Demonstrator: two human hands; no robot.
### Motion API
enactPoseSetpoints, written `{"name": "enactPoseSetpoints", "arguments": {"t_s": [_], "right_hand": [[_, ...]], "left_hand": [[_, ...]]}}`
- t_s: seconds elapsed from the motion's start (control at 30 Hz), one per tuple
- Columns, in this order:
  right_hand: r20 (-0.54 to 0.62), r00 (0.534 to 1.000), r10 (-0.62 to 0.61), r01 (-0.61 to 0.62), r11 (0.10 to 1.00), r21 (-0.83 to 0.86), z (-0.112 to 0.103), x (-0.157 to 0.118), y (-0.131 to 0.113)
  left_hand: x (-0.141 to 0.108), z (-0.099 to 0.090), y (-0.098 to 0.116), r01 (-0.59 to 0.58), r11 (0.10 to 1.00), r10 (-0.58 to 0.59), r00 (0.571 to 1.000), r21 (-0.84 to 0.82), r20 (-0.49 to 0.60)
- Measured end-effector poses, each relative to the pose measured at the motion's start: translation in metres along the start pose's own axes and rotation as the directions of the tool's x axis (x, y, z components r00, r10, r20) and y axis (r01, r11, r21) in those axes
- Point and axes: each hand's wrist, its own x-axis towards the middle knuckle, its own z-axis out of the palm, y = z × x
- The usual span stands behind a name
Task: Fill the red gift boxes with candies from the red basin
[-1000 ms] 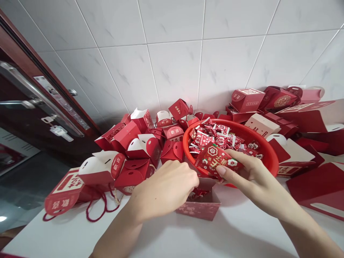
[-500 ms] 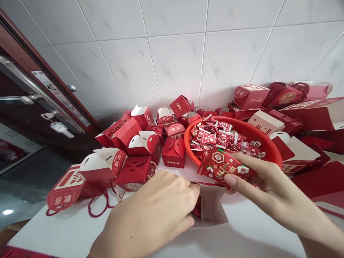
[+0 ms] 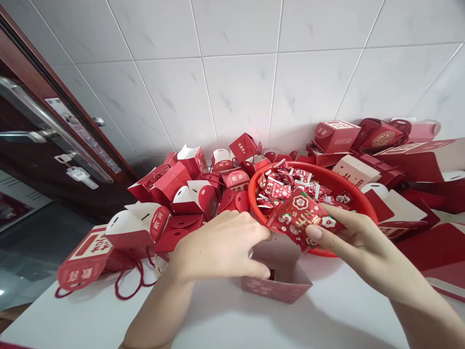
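Note:
My right hand (image 3: 358,242) pinches a red floral packet (image 3: 305,220) with gold lettering between thumb and fingers, above the near rim of the orange-red basket (image 3: 363,198). Small red-and-white wrapped candies (image 3: 281,186) fill that basket. Below the packet stands an open-topped red paper box (image 3: 278,291), pale inside. My left hand (image 3: 225,245) reaches over the left side of this box, with thumb and forefinger apart and the thumb at its opening. The other left fingers are partly hidden. A small dark red item (image 3: 271,274) shows inside the box beside the thumb.
Red gift boxes (image 3: 134,228) crowd the white table (image 3: 218,315) on the left, some with rope handles. More boxes and unfolded ones (image 3: 428,247) lie at the right. A tiled wall (image 3: 236,92) rises behind; a door with keys (image 3: 78,174) is at the left.
My left hand has lifted and drawn back from deep inside the box, showing more of its front wall. The packet in my right hand has shifted slightly and tilted.

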Motion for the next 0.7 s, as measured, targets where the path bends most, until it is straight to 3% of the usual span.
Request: {"name": "enactPoseSetpoints", "arguments": {"t_s": [0.23, 0.47, 0.7], "right_hand": [[0.096, 0.994, -0.042, 0.019, 0.975, 0.223, -0.003, 0.005, -0.002], [0.122, 0.985, -0.122, 0.135, 0.985, -0.104, -0.012, 0.000, 0.000], [0.144, 0.970, -0.198, 0.235, 0.916, -0.326, -0.008, -0.010, 0.000]], "left_hand": [[0.005, 0.001, -0.004, -0.047, 0.997, 0.045, 0.998, -0.058, -0.034], [0.011, -0.005, -0.020, -0.118, 0.956, 0.139, 0.989, -0.267, 0.059], [0.007, -0.007, -0.023, -0.237, 0.915, 0.227, 0.972, -0.327, -0.067]]}}
